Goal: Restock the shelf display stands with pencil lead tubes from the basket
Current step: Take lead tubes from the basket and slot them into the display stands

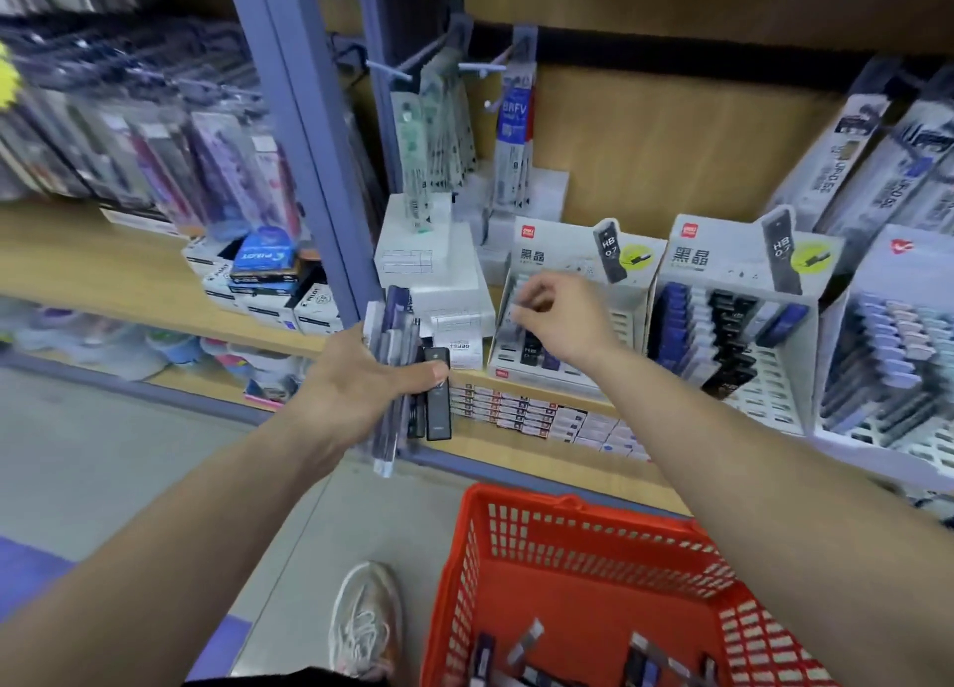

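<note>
Red plastic basket point(568, 511) near. Gripped in left hand point(356, 387): fanned bundle of black and purple pencil lead tubes point(410, 346). Pinched by right hand point(562, 320): blurred pale tube point(519, 302), over left white cardboard display stand point(557, 255). Could fan out and spill under thumb-only hold.

Motion blur smears the right hand point(555, 315) over the display stand point(562, 253) toward 3 o'clock, so it is unclear whether its curled fingers pinch anything. The left hand's point(361, 384) fingers are hidden behind its pencil lead tubes point(395, 320). The bottom edge cuts off the red basket point(593, 547) at 5 o'clock and the shoe point(364, 619) at 7. The hanging packs point(155, 160) at 10 o'clock are too blurred to read.
</note>
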`<state>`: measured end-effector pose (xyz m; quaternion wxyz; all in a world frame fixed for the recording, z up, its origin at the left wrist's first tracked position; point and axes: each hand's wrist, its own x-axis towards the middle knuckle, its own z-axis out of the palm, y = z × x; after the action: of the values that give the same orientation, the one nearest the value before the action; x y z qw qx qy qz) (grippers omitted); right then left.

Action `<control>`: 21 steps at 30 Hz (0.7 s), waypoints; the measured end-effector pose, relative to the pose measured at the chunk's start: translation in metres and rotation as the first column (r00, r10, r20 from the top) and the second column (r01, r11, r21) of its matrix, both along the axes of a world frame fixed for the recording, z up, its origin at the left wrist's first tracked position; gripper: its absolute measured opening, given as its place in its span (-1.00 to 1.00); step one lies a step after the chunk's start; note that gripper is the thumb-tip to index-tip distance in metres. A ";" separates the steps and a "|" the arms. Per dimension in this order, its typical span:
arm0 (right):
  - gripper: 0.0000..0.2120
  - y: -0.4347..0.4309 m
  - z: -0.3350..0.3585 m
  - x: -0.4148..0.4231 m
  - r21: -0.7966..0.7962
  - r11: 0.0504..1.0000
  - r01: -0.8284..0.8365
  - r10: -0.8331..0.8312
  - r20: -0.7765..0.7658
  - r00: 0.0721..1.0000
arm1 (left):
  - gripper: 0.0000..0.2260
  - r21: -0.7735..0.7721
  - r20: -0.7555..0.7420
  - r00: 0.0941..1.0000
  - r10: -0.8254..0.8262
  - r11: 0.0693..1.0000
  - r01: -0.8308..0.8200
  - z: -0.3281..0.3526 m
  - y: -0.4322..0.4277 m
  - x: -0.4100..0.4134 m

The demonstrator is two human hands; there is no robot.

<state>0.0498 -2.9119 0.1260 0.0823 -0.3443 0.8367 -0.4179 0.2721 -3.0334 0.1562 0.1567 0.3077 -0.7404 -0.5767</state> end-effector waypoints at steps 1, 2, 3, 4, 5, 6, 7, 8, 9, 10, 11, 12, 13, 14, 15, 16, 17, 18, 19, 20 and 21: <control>-0.84 -0.001 -0.004 -0.001 0.030 1.000 0.000 0.001 -0.036 0.999 | -0.85 0.003 -0.009 1.000 0.001 1.000 -0.001 0.000 -0.001 0.000; -0.82 -0.002 -0.006 -0.002 0.048 0.999 0.002 0.002 -0.068 0.998 | -0.85 0.004 -0.016 1.000 0.001 1.000 -0.001 0.000 -0.002 0.000; -0.80 -0.002 -0.008 -0.002 0.054 0.999 0.004 0.000 -0.090 0.996 | -0.86 0.006 -0.023 1.000 -0.002 1.000 0.002 0.000 -0.001 0.000; -0.79 -0.001 -0.008 -0.003 0.054 0.999 0.007 -0.001 -0.103 0.995 | -0.86 0.011 -0.029 1.000 -0.005 1.000 0.005 0.001 0.000 -0.002; -0.77 -0.001 -0.008 -0.004 0.057 0.998 0.007 -0.001 -0.114 0.994 | -0.87 0.017 -0.033 0.999 -0.008 1.000 0.008 0.000 0.001 -0.003; -0.75 0.000 -0.008 -0.005 0.068 0.998 -0.001 0.009 -0.124 0.992 | -0.86 0.023 -0.036 0.999 -0.011 1.000 0.012 0.001 0.002 -0.005; -0.75 0.000 -0.008 -0.006 0.093 0.996 -0.016 0.029 -0.138 0.990 | -0.86 0.029 -0.040 0.999 -0.014 0.999 0.015 0.002 0.004 -0.007; -0.76 0.001 -0.009 -0.005 0.128 0.991 -0.033 0.053 -0.159 0.986 | -0.85 0.030 -0.040 0.999 -0.016 0.999 0.017 0.003 0.005 -0.008; -0.78 0.001 -0.009 -0.004 0.159 0.986 -0.044 0.073 -0.181 0.981 | -0.85 0.025 -0.039 0.999 -0.021 0.999 0.022 0.002 0.006 -0.009; -0.80 0.001 -0.009 -0.004 0.180 0.982 -0.049 0.084 -0.196 0.977 | -0.84 0.023 -0.035 0.999 -0.025 0.999 0.025 0.002 0.006 -0.009; -0.83 0.001 -0.010 -0.003 0.189 0.981 -0.046 0.085 -0.207 0.975 | -0.83 0.025 -0.032 0.999 -0.025 0.999 0.026 0.003 0.006 -0.010; -0.86 0.000 -0.010 -0.003 0.195 0.980 -0.037 0.082 -0.225 0.971 | -0.82 0.026 -0.028 0.999 -0.021 0.999 0.022 0.004 0.007 -0.010; -0.89 -0.001 -0.011 -0.002 0.208 0.978 -0.028 0.082 -0.256 0.963 | -0.81 0.026 -0.024 1.000 -0.018 0.999 0.018 0.004 0.007 -0.010; -0.92 -0.002 -0.011 -0.001 0.229 0.973 -0.023 0.091 -0.293 0.952 | -0.80 0.026 -0.021 1.000 -0.015 1.000 0.015 0.005 0.007 -0.011; -0.95 -0.003 -0.012 0.000 0.252 0.967 -0.021 0.104 -0.320 0.942 | -0.79 0.027 -0.023 1.000 -0.012 1.000 0.013 0.005 0.008 -0.011; -0.97 -0.003 -0.012 0.001 0.268 0.963 -0.019 0.111 -0.331 0.937 | -0.78 0.027 -0.025 1.000 -0.010 1.000 0.010 0.006 0.009 -0.012; -0.95 -0.003 -0.012 0.002 0.277 0.961 -0.017 0.113 -0.332 0.936 | -0.76 0.025 -0.027 1.000 -0.011 1.000 0.011 0.006 0.009 -0.013; -0.92 -0.002 -0.011 0.003 0.280 0.960 -0.017 0.112 -0.327 0.938 | -0.75 0.022 -0.025 1.000 -0.008 1.000 0.009 0.005 0.008 -0.014; -0.90 0.000 -0.009 0.004 0.263 0.965 -0.015 0.102 -0.317 0.943 | -0.73 0.019 -0.023 1.000 -0.001 1.000 0.001 0.005 0.008 -0.015; -0.89 0.004 -0.005 0.008 0.214 0.977 -0.016 0.081 -0.297 0.952 | -0.72 0.016 -0.016 1.000 0.014 1.000 -0.013 0.005 0.009 -0.017; -0.89 0.009 0.000 0.014 0.135 0.991 -0.026 0.059 -0.249 0.967 | -0.71 0.013 -0.011 1.000 0.028 1.000 -0.028 0.005 0.009 -0.019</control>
<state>0.0633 -2.9031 0.1265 0.0065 -0.4065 0.8582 -0.3134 0.2533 -3.0249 0.1609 0.1667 0.3159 -0.7314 -0.5810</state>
